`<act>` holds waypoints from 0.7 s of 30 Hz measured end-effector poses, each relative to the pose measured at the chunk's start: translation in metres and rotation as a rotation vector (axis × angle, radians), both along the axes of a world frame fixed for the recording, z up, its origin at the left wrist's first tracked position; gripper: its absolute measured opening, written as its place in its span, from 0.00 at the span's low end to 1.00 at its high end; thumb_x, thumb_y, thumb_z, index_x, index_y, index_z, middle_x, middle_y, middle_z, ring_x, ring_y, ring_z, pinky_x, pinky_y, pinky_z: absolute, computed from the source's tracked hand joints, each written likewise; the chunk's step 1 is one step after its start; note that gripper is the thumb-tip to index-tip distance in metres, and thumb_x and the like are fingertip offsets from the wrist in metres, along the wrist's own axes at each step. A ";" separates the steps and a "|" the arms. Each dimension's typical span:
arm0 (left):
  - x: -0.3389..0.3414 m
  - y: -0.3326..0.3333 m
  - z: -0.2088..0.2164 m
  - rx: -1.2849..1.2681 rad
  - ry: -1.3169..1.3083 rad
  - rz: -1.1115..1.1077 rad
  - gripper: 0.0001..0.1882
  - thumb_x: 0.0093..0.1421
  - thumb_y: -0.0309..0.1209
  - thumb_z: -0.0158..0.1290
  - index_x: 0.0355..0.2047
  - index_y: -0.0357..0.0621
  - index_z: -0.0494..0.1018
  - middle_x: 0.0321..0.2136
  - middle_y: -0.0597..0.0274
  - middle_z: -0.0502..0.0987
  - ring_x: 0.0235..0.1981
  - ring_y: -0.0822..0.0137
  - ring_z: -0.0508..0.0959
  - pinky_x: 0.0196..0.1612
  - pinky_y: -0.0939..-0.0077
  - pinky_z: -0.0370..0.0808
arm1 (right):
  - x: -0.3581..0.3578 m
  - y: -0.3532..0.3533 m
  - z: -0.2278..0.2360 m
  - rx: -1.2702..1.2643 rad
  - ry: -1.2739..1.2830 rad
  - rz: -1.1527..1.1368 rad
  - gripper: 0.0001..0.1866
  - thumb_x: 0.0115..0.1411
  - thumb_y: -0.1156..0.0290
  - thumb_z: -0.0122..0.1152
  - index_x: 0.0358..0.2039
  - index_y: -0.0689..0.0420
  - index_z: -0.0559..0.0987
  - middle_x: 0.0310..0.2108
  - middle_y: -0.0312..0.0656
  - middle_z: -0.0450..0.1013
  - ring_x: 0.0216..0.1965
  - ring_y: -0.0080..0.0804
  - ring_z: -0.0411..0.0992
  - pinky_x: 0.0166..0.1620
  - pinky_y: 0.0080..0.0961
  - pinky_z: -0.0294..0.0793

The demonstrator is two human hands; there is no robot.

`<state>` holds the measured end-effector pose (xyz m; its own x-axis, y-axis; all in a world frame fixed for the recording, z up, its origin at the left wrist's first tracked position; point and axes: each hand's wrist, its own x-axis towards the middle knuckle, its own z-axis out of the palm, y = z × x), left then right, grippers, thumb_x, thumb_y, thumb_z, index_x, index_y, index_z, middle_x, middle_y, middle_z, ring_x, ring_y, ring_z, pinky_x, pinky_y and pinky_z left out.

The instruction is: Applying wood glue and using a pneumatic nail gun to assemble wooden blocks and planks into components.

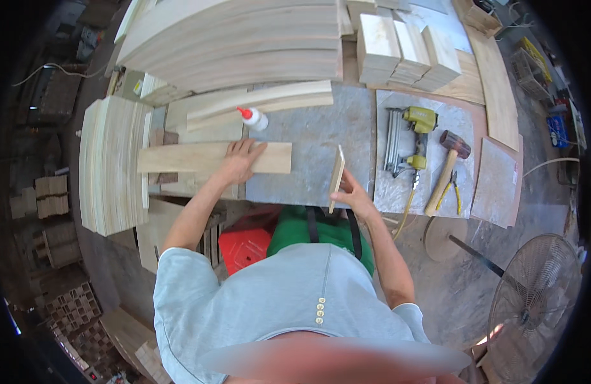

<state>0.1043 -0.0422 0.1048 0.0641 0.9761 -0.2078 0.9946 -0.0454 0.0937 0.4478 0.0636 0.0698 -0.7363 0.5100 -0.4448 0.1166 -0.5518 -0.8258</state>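
Note:
My left hand (239, 161) lies across a long pale wooden board (186, 158), its fingers together at the board's far edge. That board reaches from the stack at the left to the middle of the metal-topped bench (308, 128). Near the bench's front edge, my right hand (354, 197) pinches a short thin wooden slat (337, 176) between thumb and fingers, held on edge and apart from the board. Just beyond my left hand stands a white squeeze bottle (258, 121) with a red cap. Two long strips (263, 101) lie behind the bottle.
A yellow-green nail gun (420, 120), a mallet (444, 176) and pliers (457, 192) lie to the right; a hose (407, 208) drops over the edge. Wood stacks (113, 163) stand left and far; blocks (379, 48) far right. A fan (535, 288) stands at lower right.

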 end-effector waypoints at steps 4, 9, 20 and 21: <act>0.008 0.003 0.018 -0.113 -0.006 0.024 0.46 0.39 0.27 0.61 0.61 0.53 0.57 0.55 0.47 0.60 0.58 0.48 0.60 0.59 0.52 0.57 | 0.004 -0.002 0.004 0.036 0.064 -0.010 0.53 0.46 0.73 0.69 0.66 0.58 0.45 0.66 0.49 0.48 0.66 0.42 0.48 0.62 0.38 0.57; 0.008 0.012 0.029 -0.153 0.015 0.033 0.47 0.38 0.28 0.63 0.61 0.55 0.57 0.56 0.48 0.61 0.58 0.50 0.61 0.59 0.52 0.57 | 0.011 -0.003 -0.001 0.068 0.098 -0.052 0.55 0.46 0.76 0.69 0.67 0.58 0.41 0.67 0.50 0.45 0.67 0.41 0.47 0.62 0.38 0.57; 0.009 0.018 0.042 -0.150 0.017 0.075 0.47 0.37 0.28 0.62 0.61 0.58 0.59 0.56 0.49 0.61 0.58 0.50 0.62 0.60 0.51 0.58 | 0.020 0.000 -0.006 0.110 0.102 -0.030 0.55 0.45 0.78 0.68 0.67 0.58 0.41 0.67 0.50 0.45 0.67 0.43 0.46 0.61 0.37 0.58; 0.009 0.019 0.043 -0.145 0.019 0.077 0.47 0.37 0.28 0.62 0.61 0.58 0.59 0.56 0.49 0.61 0.58 0.50 0.62 0.60 0.51 0.58 | 0.021 0.000 -0.006 0.120 0.102 -0.026 0.55 0.45 0.78 0.68 0.67 0.58 0.41 0.67 0.50 0.45 0.67 0.43 0.46 0.61 0.37 0.58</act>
<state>0.1131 -0.0230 0.1477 -0.0145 0.9376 -0.3475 0.9962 0.0434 0.0754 0.4685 0.0632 0.0637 -0.7602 0.5747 -0.3031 0.0159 -0.4500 -0.8929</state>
